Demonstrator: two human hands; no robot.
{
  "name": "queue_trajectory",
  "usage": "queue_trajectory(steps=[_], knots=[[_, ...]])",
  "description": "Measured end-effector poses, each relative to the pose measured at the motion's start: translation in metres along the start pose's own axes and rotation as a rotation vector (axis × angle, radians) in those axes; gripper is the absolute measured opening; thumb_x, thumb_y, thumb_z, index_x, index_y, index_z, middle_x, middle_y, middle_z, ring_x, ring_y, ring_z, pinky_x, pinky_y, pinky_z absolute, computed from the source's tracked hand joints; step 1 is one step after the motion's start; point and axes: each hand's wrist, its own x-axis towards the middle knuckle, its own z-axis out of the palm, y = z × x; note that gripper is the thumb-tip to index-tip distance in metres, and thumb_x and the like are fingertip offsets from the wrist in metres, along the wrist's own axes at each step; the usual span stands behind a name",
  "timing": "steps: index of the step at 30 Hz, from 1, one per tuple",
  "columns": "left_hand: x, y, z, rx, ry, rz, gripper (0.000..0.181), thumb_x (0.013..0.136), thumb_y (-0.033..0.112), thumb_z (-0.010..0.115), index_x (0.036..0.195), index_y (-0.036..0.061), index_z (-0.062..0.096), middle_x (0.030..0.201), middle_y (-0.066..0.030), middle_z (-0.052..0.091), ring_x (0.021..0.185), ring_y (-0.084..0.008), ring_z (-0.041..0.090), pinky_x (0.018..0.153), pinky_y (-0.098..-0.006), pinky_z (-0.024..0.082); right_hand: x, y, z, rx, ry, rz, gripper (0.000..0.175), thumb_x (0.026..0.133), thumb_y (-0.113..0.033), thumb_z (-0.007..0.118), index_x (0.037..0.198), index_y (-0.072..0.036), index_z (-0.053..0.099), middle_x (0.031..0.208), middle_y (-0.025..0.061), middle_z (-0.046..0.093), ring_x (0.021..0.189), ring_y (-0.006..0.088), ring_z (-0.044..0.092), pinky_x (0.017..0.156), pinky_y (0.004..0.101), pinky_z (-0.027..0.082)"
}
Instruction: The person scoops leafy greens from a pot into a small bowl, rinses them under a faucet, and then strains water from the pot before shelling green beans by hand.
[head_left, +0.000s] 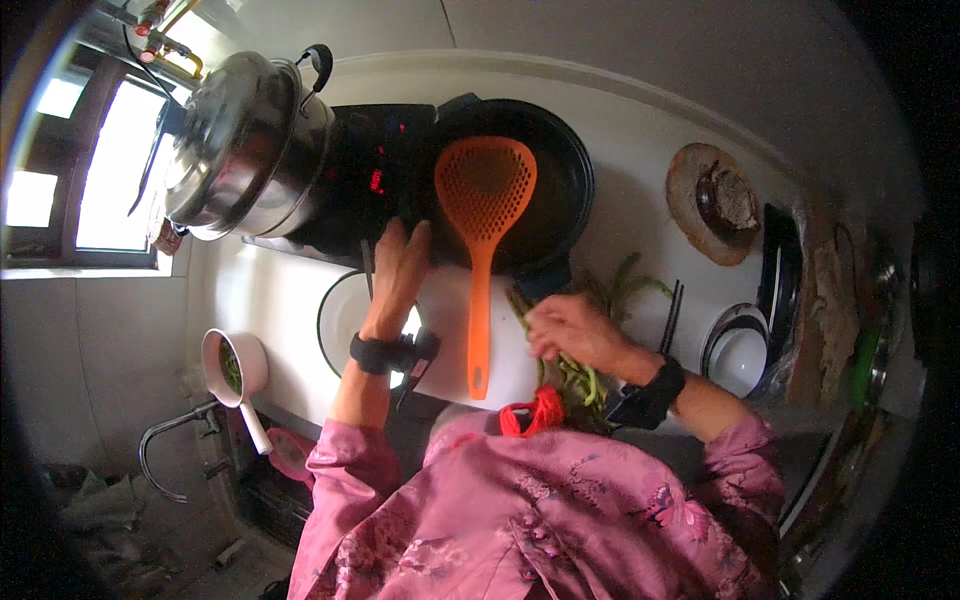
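My left hand (399, 270) reaches over the near edge of a black induction cooktop (352, 202) with lit red digits; its fingers are apart, somewhat blurred. A thin dark stick stands beside it. My right hand (574, 330), also blurred, is closed on green beans whose ends stick out past the fingertips. More green beans (585, 382) lie by its wrist and beyond it. Between the hands, an orange slotted skimmer (480, 330) lies with its head over a black frying pan (574, 180) and its handle over a white board (446, 337).
A lidded steel steamer pot (247, 150) stands far left, above a green-rimmed white plate (341, 322). A white saucepan (251, 360) holding beans sits near the faucet (161, 442). To the right are dark chopsticks (673, 315), nested bowls (739, 360) and a round brown object (690, 202).
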Motion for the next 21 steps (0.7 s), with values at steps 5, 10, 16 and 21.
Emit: queue_trajectory(steps=[5,10,16,21], knots=[[-0.004,0.0,-0.001,0.018,-0.061,-0.019,0.029,0.084,0.03,0.05,0.083,0.0008,0.048,0.074,-0.0047,0.044,0.063,-0.0146,0.05,0.053,-0.0267,0.047,0.026,-0.003,0.05,0.57,-0.121,-0.375,0.029,0.087,-0.026,0.051,0.094,0.0,0.043,0.088,0.0101,0.058,0.073,0.0169,0.06,0.06,0.0257,0.05],[-0.006,-0.011,-0.001,-0.073,-0.155,-0.055,0.033,0.085,0.03,0.049,0.088,-0.0024,0.052,0.08,-0.0092,0.051,0.068,-0.017,0.054,0.055,-0.0286,0.048,0.001,-0.01,0.024,0.761,0.073,-0.124,0.022,0.09,-0.021,0.046,0.107,-0.01,0.038,0.072,0.003,0.044,0.047,0.0062,0.036,0.039,0.021,0.032],[0.013,-0.039,0.003,-0.072,-0.105,-0.046,0.037,0.084,0.032,0.049,0.099,-0.0022,0.049,0.089,-0.0089,0.052,0.079,-0.0184,0.054,0.062,-0.0299,0.049,-0.029,0.011,-0.014,-0.001,0.253,-0.113,0.025,0.089,-0.011,0.041,0.112,-0.006,0.038,0.075,0.0091,0.048,0.048,0.0139,0.044,0.042,0.0262,0.037],[0.01,-0.027,0.002,-0.223,-0.263,-0.187,0.045,0.084,0.038,0.048,0.107,0.0,0.048,0.096,-0.0087,0.054,0.089,-0.0234,0.054,0.07,-0.0332,0.05,-0.042,0.019,-0.03,-0.679,0.507,-0.448,0.04,0.086,-0.003,0.042,0.124,0.002,0.031,0.089,0.0255,0.051,0.07,0.0381,0.053,0.059,0.0389,0.044]])
